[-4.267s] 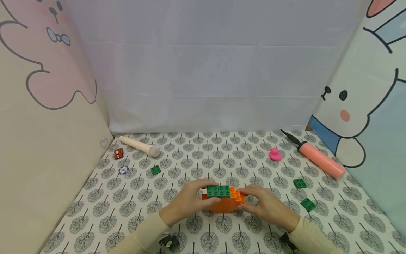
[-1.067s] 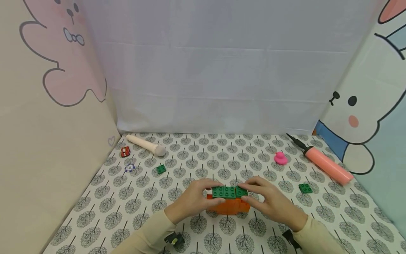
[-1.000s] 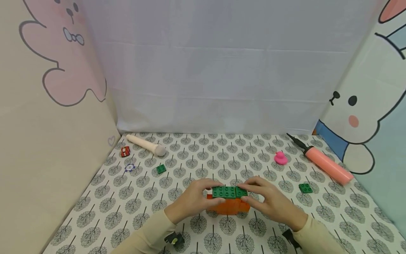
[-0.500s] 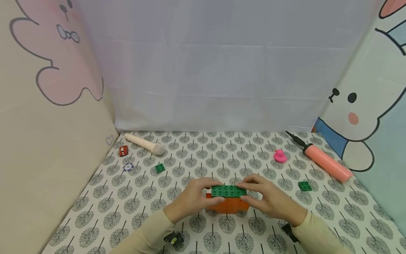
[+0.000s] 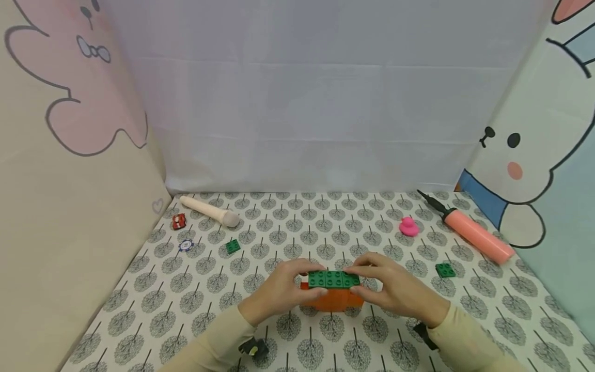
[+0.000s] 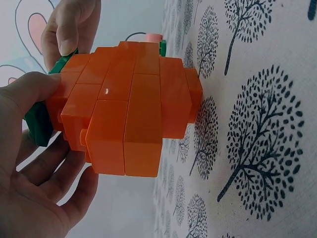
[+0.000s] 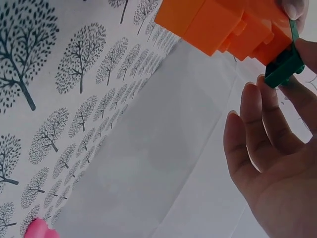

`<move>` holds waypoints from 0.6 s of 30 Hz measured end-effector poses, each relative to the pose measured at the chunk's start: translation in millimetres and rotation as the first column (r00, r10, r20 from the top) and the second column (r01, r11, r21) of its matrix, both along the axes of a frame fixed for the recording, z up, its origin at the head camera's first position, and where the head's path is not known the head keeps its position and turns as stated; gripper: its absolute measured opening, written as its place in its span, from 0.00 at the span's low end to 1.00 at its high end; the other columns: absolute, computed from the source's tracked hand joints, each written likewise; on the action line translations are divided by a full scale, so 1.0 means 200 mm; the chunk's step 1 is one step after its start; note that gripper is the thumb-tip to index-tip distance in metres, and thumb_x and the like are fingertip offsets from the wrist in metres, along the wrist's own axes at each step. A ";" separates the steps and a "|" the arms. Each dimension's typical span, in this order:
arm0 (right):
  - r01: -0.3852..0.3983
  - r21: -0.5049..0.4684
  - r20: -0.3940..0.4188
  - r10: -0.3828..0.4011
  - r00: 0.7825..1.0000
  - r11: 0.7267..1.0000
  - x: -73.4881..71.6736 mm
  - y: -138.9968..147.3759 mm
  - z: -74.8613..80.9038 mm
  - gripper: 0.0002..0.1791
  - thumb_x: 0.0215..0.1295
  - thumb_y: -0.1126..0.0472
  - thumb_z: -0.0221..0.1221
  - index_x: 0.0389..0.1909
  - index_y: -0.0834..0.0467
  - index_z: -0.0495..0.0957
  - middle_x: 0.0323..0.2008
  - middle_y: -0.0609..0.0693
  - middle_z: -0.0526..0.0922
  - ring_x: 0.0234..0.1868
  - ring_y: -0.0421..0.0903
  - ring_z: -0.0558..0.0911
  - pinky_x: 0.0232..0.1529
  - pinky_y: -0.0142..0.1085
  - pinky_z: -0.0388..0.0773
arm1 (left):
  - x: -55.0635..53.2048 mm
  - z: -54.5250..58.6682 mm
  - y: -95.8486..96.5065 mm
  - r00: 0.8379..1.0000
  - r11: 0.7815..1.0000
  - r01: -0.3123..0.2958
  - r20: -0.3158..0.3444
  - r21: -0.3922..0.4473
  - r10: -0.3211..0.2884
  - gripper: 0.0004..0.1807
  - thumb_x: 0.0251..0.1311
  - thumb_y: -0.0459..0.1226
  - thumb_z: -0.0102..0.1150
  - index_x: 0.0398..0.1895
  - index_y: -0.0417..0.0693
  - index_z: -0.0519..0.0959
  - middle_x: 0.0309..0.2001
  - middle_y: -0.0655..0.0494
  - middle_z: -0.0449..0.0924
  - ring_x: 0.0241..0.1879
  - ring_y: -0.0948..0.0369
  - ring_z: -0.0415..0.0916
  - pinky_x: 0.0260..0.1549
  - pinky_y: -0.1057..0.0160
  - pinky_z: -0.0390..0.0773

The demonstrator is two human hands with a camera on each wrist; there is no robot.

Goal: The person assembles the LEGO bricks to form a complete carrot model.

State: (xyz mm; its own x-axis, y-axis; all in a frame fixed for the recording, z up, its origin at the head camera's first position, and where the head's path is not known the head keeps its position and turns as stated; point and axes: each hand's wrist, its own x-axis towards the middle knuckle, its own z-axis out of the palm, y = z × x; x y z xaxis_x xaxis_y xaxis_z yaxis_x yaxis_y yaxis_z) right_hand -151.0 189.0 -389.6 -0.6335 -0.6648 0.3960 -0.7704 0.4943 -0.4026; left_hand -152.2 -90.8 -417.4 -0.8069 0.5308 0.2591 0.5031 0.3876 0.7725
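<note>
An orange toy-brick build (image 5: 331, 301), wide in the middle and stepped inward above and below, stands on the tree-print cloth in front of me. Across its top sits a row of three green toy bricks (image 5: 333, 279). My left hand (image 5: 279, 290) pinches the left end of this row between thumb and fingers. At the other end, my right hand (image 5: 397, 289) pinches the right green brick, thumb in front and fingers behind. In the right wrist view that green brick (image 7: 285, 68) overhangs the orange steps. The left wrist view shows the orange bricks (image 6: 111, 99) stacked in tiers.
One loose green brick (image 5: 445, 270) lies to the right, another (image 5: 233, 246) to the left. Farther back are a pink duck (image 5: 408, 226), a salmon pump (image 5: 476, 235), a pale microphone (image 5: 209, 211), a red toy car (image 5: 178, 221) and a poker chip (image 5: 186, 245).
Since the oldest frame, the nearer loose green brick on the right has gone to the build's top right end, where the right hand pinches it. Over the last second the hands barely move.
</note>
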 end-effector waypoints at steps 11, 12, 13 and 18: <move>0.236 0.068 0.152 -0.243 0.958 0.969 -0.05 0.24 -0.04 0.22 0.72 0.51 0.58 0.65 0.47 0.76 0.62 0.52 0.77 0.59 0.55 0.77 0.55 0.59 0.77 | 0.00 0.01 0.00 1.000 0.999 -0.020 0.003 -0.040 0.020 0.22 0.58 0.48 0.69 0.56 0.56 0.82 0.47 0.67 0.82 0.46 0.67 0.77 0.46 0.65 0.82; 0.269 0.091 0.157 -0.281 0.947 0.959 -0.06 0.29 -0.05 0.22 0.72 0.50 0.58 0.65 0.49 0.76 0.62 0.54 0.77 0.59 0.57 0.77 0.56 0.60 0.76 | 0.00 0.00 0.00 1.000 0.999 -0.022 0.002 -0.041 0.022 0.22 0.58 0.48 0.70 0.56 0.56 0.82 0.47 0.67 0.82 0.46 0.67 0.77 0.46 0.65 0.82; 0.298 0.114 0.163 -0.314 0.935 0.948 -0.07 0.33 -0.06 0.23 0.72 0.49 0.58 0.64 0.50 0.77 0.62 0.56 0.76 0.60 0.60 0.76 0.56 0.62 0.75 | 0.00 0.00 0.00 1.000 0.999 -0.023 0.007 -0.039 0.024 0.22 0.58 0.48 0.70 0.56 0.56 0.82 0.48 0.68 0.82 0.46 0.68 0.77 0.46 0.65 0.82; 0.398 0.251 0.199 -0.449 0.871 0.883 -0.11 0.59 -0.10 0.29 0.70 0.45 0.59 0.65 0.57 0.75 0.64 0.66 0.73 0.61 0.68 0.74 0.56 0.68 0.70 | 0.00 0.01 0.00 0.999 0.998 -0.031 0.016 -0.047 0.032 0.23 0.58 0.48 0.70 0.56 0.56 0.82 0.48 0.68 0.82 0.47 0.68 0.77 0.48 0.66 0.81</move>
State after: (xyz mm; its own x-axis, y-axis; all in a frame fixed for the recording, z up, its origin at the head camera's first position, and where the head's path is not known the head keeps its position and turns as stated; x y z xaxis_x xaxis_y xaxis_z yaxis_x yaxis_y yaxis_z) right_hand -173.7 307.0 -409.9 -0.9304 -0.3572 0.0820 -0.3580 0.8383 -0.4111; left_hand -151.3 -90.7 -416.0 -0.8275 0.5162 0.2210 0.4772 0.4392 0.7612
